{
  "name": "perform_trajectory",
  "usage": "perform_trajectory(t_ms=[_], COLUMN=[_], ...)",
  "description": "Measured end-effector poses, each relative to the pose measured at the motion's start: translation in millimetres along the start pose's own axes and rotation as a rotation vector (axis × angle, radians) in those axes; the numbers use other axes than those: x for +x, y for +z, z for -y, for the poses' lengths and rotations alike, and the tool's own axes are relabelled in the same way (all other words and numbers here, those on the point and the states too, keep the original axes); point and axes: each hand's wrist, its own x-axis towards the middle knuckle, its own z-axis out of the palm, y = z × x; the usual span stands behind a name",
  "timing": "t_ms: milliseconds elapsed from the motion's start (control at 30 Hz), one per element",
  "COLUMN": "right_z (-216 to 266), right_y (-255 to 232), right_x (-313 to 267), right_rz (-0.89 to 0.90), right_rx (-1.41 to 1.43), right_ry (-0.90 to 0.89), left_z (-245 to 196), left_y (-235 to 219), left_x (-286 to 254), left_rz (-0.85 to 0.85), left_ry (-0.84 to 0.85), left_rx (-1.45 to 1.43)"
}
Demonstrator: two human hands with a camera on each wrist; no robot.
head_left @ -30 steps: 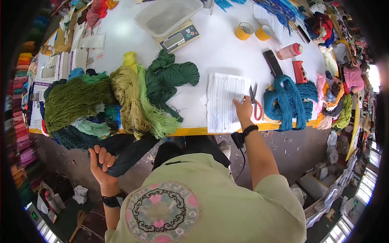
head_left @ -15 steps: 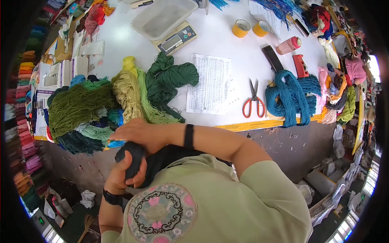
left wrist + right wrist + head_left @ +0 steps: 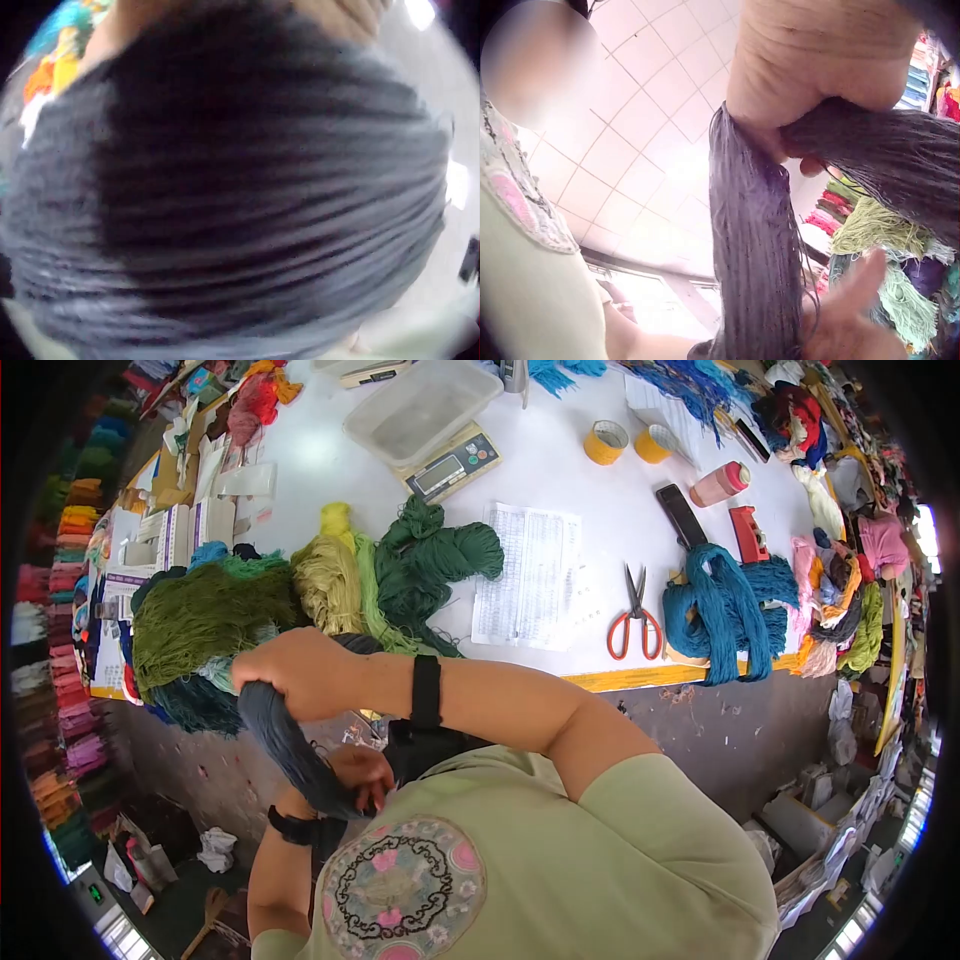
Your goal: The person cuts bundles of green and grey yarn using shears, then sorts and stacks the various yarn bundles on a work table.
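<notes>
- Since half a second ago, the charcoal-grey yarn skein [image 3: 285, 745] has gone from a compact bunch in the left hand [image 3: 360, 772] to a length stretched between both hands; a second ago the right hand [image 3: 300, 670] was over at the printed sheet [image 3: 525, 575].
- The skein is in front of the person, below the near edge of the desk [image 3: 560, 460], slanting from the right hand down to the left.
- The right hand is clamped on the skein's upper part, fingers curled round it; the right wrist view shows yarn emerging on both sides of the grip.
- The left hand is at the skein's lower end, near the pale green shirt [image 3: 560, 830]. Its thumb stands away from the yarn; whether its fingers clamp the skein, I cannot tell, as strands fill most of the left wrist view.
- Just beyond the right hand, olive-green yarn [image 3: 215, 605] is piled at the desk's edge, with a dark green skein [image 3: 450, 555] between it and the printed sheet.
- Right of the sheet lie red-handled scissors [image 3: 636, 614], pointing away from the person, then a teal-blue skein [image 3: 720, 605].
- Farther back, a translucent plastic tub [image 3: 425, 405] sits partly over a digital scale [image 3: 455, 468].
</notes>
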Motion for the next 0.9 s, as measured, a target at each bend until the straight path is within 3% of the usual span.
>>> perform_trajectory(t_ms=[33,67,133,200,267,300,333,367,400,467,500,533,567,600,667,733,800,833,900], right_z=[-14.2,-28.2,-35.6,-29.4,-27.2,-27.0,-29.6,-35.7,-35.5,-33.2,-32.0,-30.7,-29.9,-26.3,-18.0,-26.3,-35.5,-39.2,-44.8], right_y=[3.1,6.5,4.4,5.7,22.9,24.2,25.1,25.8,24.9,23.3,25.3,28.5,30.4,28.8,22.4,16.6,10.5,7.7,3.0], right_x=[-2.7,-8.0,-18.6,-31.7,-39.0,-43.0,-47.6,-54.0,-58.7,-65.9,-66.2,-65.9,-65.1,-61.6,-51.2,-48.1,-47.0,-47.1,-49.1], right_rz=[-0.042,-0.084,-0.065,0.068,0.029,0.052,0.074,0.112,0.109,0.222,0.222,0.186,0.149,0.147,0.175,0.129,0.088,0.139,0.192], right_rx=[-0.025,-0.049,-0.059,-0.013,-0.066,-0.081,-0.095,-0.12,-0.119,-0.138,-0.135,-0.249,-0.361,-0.361,-0.502,-0.527,-0.55,-0.54,-0.531], right_ry=[0.011,0.024,0.038,0.02,0.094,0.176,0.258,0.307,0.304,0.38,0.378,0.204,0.029,0.027,-0.152,-0.178,-0.203,-0.148,-0.093], left_z=[-11.5,-21.7,-45.1,-83.7,-72.9,-83.7,-101.8,-111.3,-108.8,-97.0,-82.9,-64.4,-47.5,-38.4,-91.2,-6.3,-39.9,-53.2,-70.2], left_y=[5.8,11.5,25.8,52.2,32.5,32.2,35.3,35.8,30.4,6.8,-18.3,-44.3,-61.5,-70.3,-5.4,-51.7,-6.8,3.6,15.9], left_x=[-4.6,-14.4,-40.5,-64.7,-63.9,-71.7,-84.5,-92.8,-98.3,-115.7,-120.7,-120.5,-114.4,-109.9,-78.8,-89.2,-68.0,-60.0,-48.0], left_rz=[-0.042,-0.042,-0.081,-0.394,-0.538,-0.537,-0.821,-1.104,-1.103,-1.577,-1.582,-1.575,-1.509,-1.407,-0.907,-0.376,-0.119,-0.12,-0.196], left_ry=[-0.124,-0.122,0.35,0.531,1.01,1.01,1.087,1.119,1.119,0.481,0.366,0.253,-0.139,-0.533,-0.762,-0.452,0.136,0.137,0.567], left_rx=[0.176,0.179,0.183,0.206,0.573,0.577,1.029,1.491,1.496,1.58,1.411,1.241,1.392,1.511,1.139,1.2,1.337,1.336,1.81])
